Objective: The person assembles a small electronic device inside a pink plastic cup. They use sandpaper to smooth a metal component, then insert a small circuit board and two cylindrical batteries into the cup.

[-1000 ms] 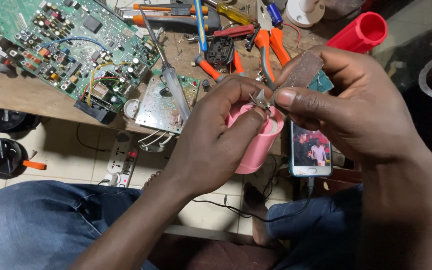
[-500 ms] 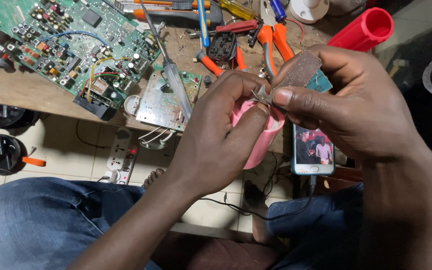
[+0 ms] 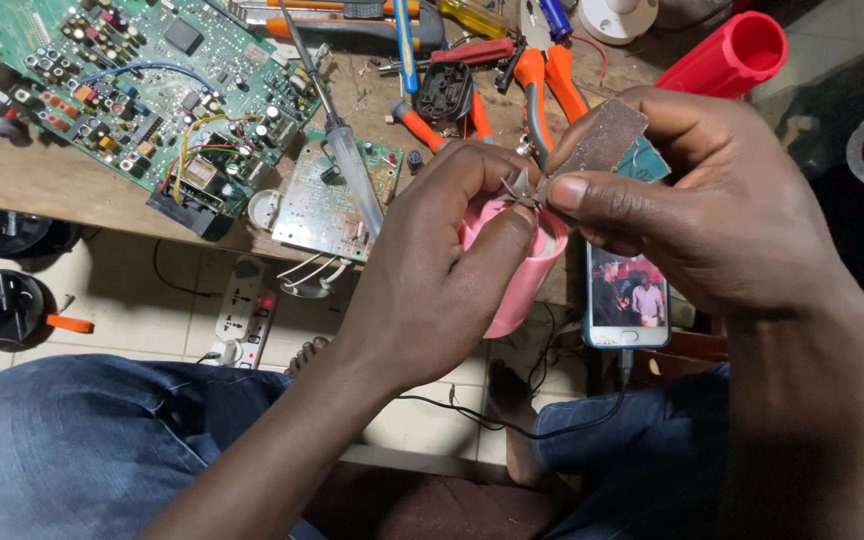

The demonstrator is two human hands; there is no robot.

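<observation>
Grip, left hand (image 3: 432,290): closed around a pink cylinder (image 3: 522,275), thumb pressed at its open top rim, fingertips pinching a small metal piece (image 3: 517,187) above that rim.
Grip, right hand (image 3: 692,210): closed, thumb and forefinger clamping a brown strip of sandpaper (image 3: 602,135) against the same metal piece.
Pink cylinder: held off the workbench (image 3: 72,190), just in front of its near edge, tilted, open end up toward the fingers.
Metal piece: thin, pale, touching both hands, directly above the pink cylinder; finer detail too small to tell.
Phone (image 3: 627,295): just right of the pink cylinder, lying at the bench edge, screen lit, a dark cable running from its lower end, partly hidden by the right hand.
Small circuit board (image 3: 327,200): left of the pink cylinder, on the bench edge, white wires hanging off it.
Soldering iron (image 3: 337,140): lying across the small board, up-left of the pink cylinder.
Large green circuit board (image 3: 142,80): well left of the pink cylinder, on the bench top.
Orange-handled pliers (image 3: 537,70): beyond the pink cylinder, among screwdrivers.
Red cylinder (image 3: 732,55): far upper right of the pink cylinder, open end showing.
Power strip (image 3: 242,315): on the tiled floor, lower left of the pink cylinder.
Knees in blue denim (image 3: 72,450): below the pink cylinder, either side of the gap.
</observation>
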